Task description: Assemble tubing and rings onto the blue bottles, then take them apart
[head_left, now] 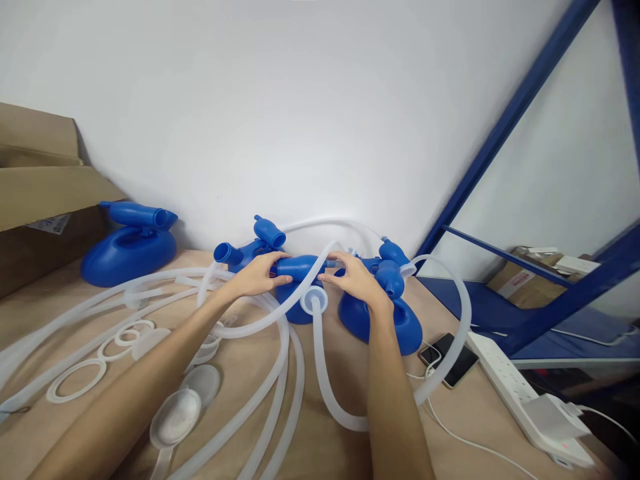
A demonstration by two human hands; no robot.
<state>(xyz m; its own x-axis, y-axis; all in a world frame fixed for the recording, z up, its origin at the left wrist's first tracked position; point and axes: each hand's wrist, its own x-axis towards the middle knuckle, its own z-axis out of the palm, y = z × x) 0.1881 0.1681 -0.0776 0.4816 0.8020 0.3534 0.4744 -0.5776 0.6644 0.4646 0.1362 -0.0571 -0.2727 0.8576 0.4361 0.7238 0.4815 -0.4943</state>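
My left hand (pixel 261 274) is closed around the left end of a blue bulb-shaped plastic piece (pixel 299 267), thumb in front and fingers behind. At the piece's right end, my right hand (pixel 353 275) pinches a thin clear tube (pixel 332 264) by the narrow tip; whether the two are joined I cannot tell. Beneath sits a blue plastic bottle, with a white ring cap (pixel 315 301) facing me and a translucent corrugated hose (pixel 323 360) coming out of it. More blue bottles stand close by, one right (pixel 409 327) and one behind left (pixel 249 253).
Another blue bottle (pixel 129 255) stands at the left beside a cardboard box (pixel 37 193). Translucent hoses (pixel 270 400), white rings (pixel 77 381) and round lids (pixel 175 419) cover the front left. At right lie a phone (pixel 453 360) and a power strip (pixel 505 380), near a blue shelf frame (pixel 480 167).
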